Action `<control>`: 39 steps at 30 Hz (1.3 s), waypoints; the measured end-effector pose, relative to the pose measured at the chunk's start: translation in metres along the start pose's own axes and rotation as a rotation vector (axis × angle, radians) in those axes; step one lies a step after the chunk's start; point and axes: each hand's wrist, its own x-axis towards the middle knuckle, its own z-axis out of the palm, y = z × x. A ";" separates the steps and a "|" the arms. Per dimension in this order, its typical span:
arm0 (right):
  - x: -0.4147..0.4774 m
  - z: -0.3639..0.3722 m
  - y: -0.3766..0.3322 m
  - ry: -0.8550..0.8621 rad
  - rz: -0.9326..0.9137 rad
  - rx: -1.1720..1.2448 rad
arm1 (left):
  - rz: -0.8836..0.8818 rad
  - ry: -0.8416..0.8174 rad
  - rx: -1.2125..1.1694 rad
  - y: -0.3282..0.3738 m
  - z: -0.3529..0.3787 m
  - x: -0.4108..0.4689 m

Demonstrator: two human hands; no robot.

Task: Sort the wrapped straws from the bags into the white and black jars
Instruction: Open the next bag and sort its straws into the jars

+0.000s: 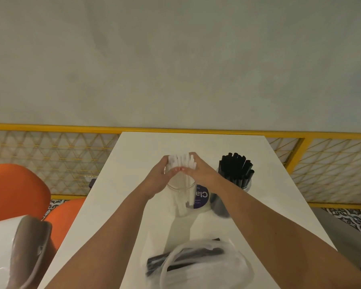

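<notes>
A bundle of white wrapped straws (182, 161) stands in a clear jar (182, 202) with a purple label, at the middle of the white table (133, 205). My left hand (162, 177) and my right hand (200, 170) cup the bundle's top from either side, thumbs meeting in front. To the right, a second jar (224, 202) holds black straws (237, 168). Near the table's front edge lie clear plastic bags (204, 265) with several black straws (186, 257) inside.
Two orange chairs (15, 190) stand left of the table. A white object with a brown strap (27, 251) fills the lower left corner. A yellow-framed lattice railing (50, 157) runs behind the table, below a grey wall.
</notes>
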 end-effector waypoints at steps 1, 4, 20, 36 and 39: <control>-0.001 -0.002 -0.002 0.011 -0.004 0.009 | 0.004 0.007 -0.006 0.001 0.000 0.000; -0.006 -0.010 -0.009 0.020 0.002 0.025 | -0.010 0.009 -0.006 0.005 -0.002 -0.002; -0.076 -0.031 -0.021 -0.104 0.005 -0.308 | 0.229 0.165 0.111 0.028 0.042 -0.073; -0.117 0.046 0.129 -0.245 0.084 -0.739 | -0.046 -0.295 0.989 -0.085 0.128 -0.123; -0.117 0.046 0.129 -0.218 0.070 -0.836 | -0.037 -0.235 1.023 -0.089 0.129 -0.123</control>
